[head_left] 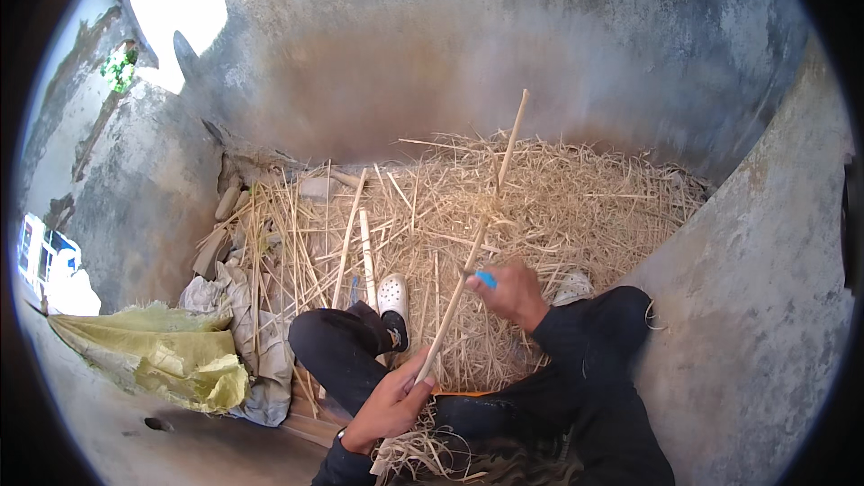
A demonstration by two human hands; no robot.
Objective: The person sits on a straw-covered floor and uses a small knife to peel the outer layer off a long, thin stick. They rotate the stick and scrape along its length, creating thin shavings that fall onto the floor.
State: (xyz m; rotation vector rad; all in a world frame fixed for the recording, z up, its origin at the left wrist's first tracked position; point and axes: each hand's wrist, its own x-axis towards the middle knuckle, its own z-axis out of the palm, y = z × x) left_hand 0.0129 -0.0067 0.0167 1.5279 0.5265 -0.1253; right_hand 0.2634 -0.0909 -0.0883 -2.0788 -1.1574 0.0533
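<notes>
My left hand (393,403) grips the lower part of a long pale cane stalk (475,243) that slants up and away over the straw. My right hand (513,291) holds a small tool with a blue handle (486,279) against the stalk's middle. Both legs in dark trousers are folded in front of me, with a white clog (393,295) on the left foot and another white clog (572,286) partly hidden behind the right arm. Loose fibres (416,450) hang below my left hand.
A thick heap of dry straw and split stalks (540,207) covers the floor up to grey concrete walls (540,45). A yellow-green woven sack (171,355) and grey cloth (261,360) lie at the left. A concrete wall (756,306) rises close on the right.
</notes>
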